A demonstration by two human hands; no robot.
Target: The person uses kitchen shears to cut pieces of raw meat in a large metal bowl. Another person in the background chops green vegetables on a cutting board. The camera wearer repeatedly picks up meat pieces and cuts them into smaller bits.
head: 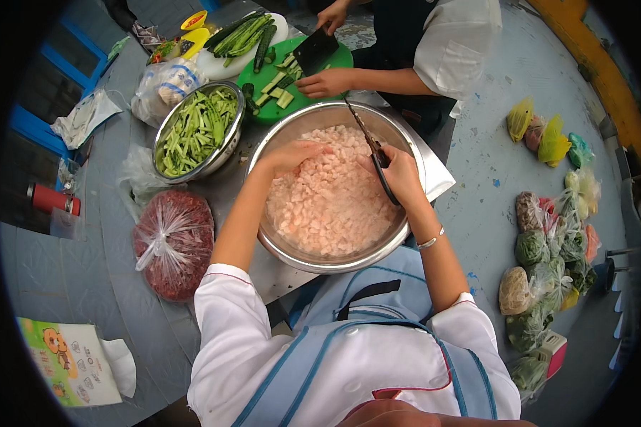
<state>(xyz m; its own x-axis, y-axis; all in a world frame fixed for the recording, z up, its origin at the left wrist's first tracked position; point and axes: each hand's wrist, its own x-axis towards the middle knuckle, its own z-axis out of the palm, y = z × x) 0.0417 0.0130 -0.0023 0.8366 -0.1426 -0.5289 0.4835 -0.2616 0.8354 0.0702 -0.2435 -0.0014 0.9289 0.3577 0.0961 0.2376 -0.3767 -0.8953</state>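
Observation:
A large round steel basin (342,265) stands before me, with many small pale pink pieces (328,203), apparently raw meat or shrimp, lying in cloudy liquid. My left hand (301,156) is at the basin's upper left, its fingers over the pieces; whether it pinches one is hidden. My right hand (396,172) holds black-handled kitchen scissors (371,140) over the right side of the basin, their blades pointing up and away from me. The thumb of my right hand reaches in toward the pieces.
Beyond the basin a co-worker's hand (326,82) touches cut cucumber on a green board (342,57); their other hand holds a cleaver (316,52). At left are a steel bowl (239,115) of green strips and a bag of red minced meat (176,245). Bagged vegetables (534,248) lie at right.

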